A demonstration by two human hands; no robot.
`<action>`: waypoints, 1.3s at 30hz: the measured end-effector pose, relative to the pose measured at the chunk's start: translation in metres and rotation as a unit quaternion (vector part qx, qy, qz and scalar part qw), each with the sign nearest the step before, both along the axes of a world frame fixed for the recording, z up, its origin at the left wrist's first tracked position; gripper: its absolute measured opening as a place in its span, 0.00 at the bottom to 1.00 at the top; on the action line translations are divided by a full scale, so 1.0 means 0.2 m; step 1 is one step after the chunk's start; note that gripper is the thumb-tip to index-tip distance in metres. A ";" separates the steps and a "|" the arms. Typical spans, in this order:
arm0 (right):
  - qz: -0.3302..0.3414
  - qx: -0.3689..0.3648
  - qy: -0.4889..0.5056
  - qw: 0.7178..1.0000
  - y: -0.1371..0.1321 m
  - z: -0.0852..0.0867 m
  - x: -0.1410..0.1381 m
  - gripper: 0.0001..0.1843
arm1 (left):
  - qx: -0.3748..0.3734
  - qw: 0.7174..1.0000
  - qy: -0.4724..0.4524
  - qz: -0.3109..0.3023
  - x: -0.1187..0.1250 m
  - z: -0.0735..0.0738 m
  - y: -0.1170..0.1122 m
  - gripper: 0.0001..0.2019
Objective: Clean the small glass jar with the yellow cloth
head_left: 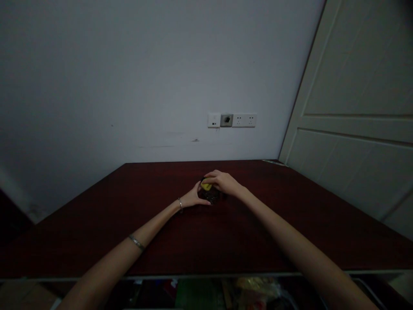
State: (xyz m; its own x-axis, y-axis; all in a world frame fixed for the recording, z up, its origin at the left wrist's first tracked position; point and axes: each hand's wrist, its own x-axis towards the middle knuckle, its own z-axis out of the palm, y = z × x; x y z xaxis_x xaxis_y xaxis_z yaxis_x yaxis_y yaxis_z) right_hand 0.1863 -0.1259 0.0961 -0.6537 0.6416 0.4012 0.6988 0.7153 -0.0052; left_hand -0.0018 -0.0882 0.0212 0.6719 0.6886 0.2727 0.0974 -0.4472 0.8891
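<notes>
A small dark, shiny object (211, 196), perhaps of glass, stands on the dark red tabletop (206, 237). My left hand (192, 197) curves round its left side, thumb at the near edge and fingers at the back. In my right hand (225, 181) is a yellow cloth or sponge (206, 186), pinched under the fingers against the upper left part of the dark object. My hands partly hide the object, and the dim light leaves its exact kind unclear.
Behind the table rises a pale wall with a row of sockets and switches (232, 120). A white panelled door (355, 86) slants along the right. Below the table's front edge lies an open space with a green item (200, 295) and crinkled packaging (258, 288).
</notes>
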 end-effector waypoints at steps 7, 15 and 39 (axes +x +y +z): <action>0.015 0.002 -0.066 0.998 0.04 -0.04 -0.06 0.22 | 0.046 0.995 0.038 0.078 0.01 -0.01 -0.01 0.48; -0.028 -0.015 -0.062 0.998 0.04 -0.06 0.05 0.23 | -0.015 0.989 0.093 0.113 0.01 -0.03 0.00 0.53; -0.308 0.010 -0.085 0.948 -0.33 -0.13 -0.16 0.14 | 0.009 0.975 0.146 0.170 0.02 -0.03 -0.02 0.58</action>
State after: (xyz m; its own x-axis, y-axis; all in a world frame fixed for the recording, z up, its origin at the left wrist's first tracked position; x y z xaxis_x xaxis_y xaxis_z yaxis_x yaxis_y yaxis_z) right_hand 0.1542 -0.1912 0.0709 -0.2144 0.9156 0.3402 0.9732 0.1707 0.1539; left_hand 0.0022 -0.0921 0.0159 0.4571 0.8816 0.1181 0.4905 -0.3606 0.7933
